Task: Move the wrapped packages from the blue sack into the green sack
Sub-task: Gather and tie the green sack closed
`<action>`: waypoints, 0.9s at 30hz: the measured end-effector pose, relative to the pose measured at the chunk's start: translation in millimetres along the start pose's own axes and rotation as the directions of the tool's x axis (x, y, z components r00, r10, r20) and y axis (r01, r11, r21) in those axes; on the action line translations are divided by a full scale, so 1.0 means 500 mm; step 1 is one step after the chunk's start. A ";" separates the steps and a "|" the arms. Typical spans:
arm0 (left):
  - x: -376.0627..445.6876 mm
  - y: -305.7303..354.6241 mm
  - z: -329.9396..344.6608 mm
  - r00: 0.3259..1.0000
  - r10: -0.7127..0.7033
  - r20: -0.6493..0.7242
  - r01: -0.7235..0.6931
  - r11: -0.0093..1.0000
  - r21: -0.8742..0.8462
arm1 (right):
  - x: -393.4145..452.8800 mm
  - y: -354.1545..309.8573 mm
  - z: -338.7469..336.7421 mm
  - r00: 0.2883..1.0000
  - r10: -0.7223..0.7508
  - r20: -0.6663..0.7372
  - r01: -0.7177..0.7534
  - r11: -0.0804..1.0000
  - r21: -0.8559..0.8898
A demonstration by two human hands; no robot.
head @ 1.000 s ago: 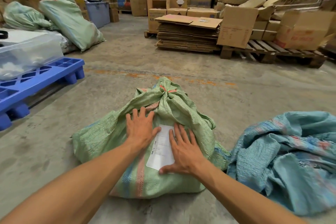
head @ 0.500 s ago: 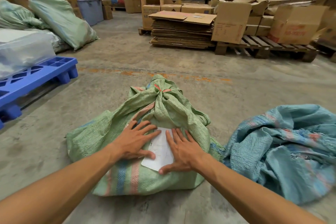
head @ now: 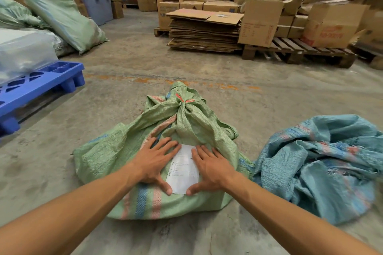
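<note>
While both palms lie flat on the white label [head: 183, 168], the left hand [head: 154, 161] has turned since a second ago: its fingers then pointed up the sack beside the paper, and now it is angled across, thumb pressed on the label's lower left corner. The right hand [head: 211, 168] has barely shifted; it rests spread open along the label's right edge, thumb at the bottom corner. Neither hand grips anything; both are wide and pushing down.

That label sits on the green sack [head: 165, 151], which lies on the concrete floor [head: 128, 97] straight ahead, full and tied shut at its neck with a red tie [head: 184, 99]. To its right, touching it at the lower corner, the blue sack [head: 323, 163] is slumped and crumpled, and looks empty. No wrapped packages are visible; they are presumably inside the tied sack.

Judging from this, the moving is finished and the person is smoothing down a label, so what remains seems to be closing-off work. If the paper is adhesive, the coarse woven fabric may hold it poorly at the corners.
</note>
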State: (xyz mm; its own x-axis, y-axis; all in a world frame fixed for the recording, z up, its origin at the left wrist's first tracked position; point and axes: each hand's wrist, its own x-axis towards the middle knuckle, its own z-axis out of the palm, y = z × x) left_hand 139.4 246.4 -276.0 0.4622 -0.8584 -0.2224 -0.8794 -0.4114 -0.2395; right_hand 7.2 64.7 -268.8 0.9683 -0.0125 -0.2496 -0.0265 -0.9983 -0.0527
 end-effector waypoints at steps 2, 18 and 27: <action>-0.004 0.005 0.005 1.000 -0.018 -0.024 0.018 1.000 -0.007 | -0.007 -0.007 0.002 0.999 -0.002 -0.042 0.000 0.999 -0.036; -0.033 0.012 0.001 0.998 -0.058 0.039 0.057 0.998 0.028 | -0.075 -0.003 0.026 0.984 -0.151 -0.096 0.134 0.977 -0.164; -0.048 -0.009 -0.003 0.997 0.017 0.080 -0.017 1.000 -0.010 | -0.077 0.001 0.044 0.993 -0.105 -0.062 0.097 0.988 -0.120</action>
State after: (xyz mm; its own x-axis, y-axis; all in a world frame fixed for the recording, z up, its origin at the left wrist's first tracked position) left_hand 132.1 268.7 -268.1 0.4544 -0.8383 -0.3012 -0.8881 -0.4001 -0.2261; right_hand -35.6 65.8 -280.7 0.9791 0.0893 -0.1827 0.0982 -0.9944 0.0401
